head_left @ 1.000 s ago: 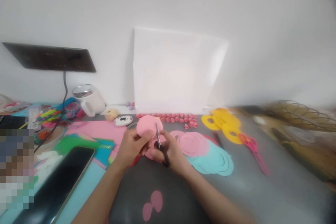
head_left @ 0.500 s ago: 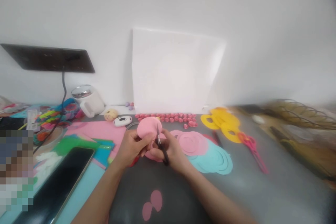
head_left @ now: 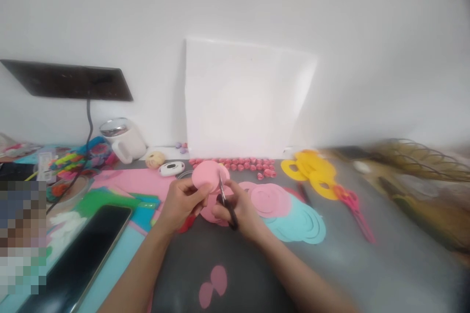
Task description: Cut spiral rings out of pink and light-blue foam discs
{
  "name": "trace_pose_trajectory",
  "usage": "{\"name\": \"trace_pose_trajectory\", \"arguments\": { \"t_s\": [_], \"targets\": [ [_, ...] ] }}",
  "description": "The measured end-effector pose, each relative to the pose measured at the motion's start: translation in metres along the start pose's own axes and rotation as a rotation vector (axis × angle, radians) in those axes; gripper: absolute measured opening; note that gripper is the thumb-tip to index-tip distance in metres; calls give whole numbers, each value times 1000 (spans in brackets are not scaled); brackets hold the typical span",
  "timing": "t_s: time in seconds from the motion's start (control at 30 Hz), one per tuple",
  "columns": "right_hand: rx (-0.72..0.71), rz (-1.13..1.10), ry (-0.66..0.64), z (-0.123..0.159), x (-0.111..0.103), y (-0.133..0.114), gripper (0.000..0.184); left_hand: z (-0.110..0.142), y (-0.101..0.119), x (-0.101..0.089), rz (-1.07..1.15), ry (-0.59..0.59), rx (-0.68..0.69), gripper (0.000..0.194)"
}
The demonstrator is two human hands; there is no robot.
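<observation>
Between the thumb and fingers of my left hand is a round pink paper disc, held up above the table. My right hand grips scissors with dark handles, and their blades lie at the disc's right edge. More pink paper pieces show partly behind and below my hands. Two small pink paper petals lie on the dark table in front of me. Just right of my right hand is a pile of pink paper rings, overlapping light-blue rings.
Rows of small pink rolled roses run along the back. Yellow rings and pink scissors lie to the right. On the left are a phone, coloured sheets and a white mug. A white board leans on the wall.
The pink disc has turned slightly and now looks rounder toward me. The scissors and both hands have shifted only a little.
</observation>
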State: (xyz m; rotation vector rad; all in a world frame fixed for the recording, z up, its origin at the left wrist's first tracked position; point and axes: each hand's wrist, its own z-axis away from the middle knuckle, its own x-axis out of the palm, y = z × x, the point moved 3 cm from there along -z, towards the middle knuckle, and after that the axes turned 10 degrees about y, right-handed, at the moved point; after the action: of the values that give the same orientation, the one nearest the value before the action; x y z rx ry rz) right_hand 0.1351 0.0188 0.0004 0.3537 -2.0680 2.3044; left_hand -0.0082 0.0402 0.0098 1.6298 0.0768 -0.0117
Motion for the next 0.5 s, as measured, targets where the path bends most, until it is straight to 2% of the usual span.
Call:
{"name": "trace_pose_trajectory", "arguments": {
  "t_s": [0.2, 0.3, 0.5],
  "targets": [
    [42, 80, 78, 0, -2, 1, 57, 1, 3, 0, 55, 22, -14, 35],
    [42, 93, 94, 0, -1, 2, 57, 3, 2, 3, 44, -26, -23, 38],
    [13, 50, 3, 0, 2, 1, 61, 5, -1, 8, -13, -63, -37, 46]
  ]
}}
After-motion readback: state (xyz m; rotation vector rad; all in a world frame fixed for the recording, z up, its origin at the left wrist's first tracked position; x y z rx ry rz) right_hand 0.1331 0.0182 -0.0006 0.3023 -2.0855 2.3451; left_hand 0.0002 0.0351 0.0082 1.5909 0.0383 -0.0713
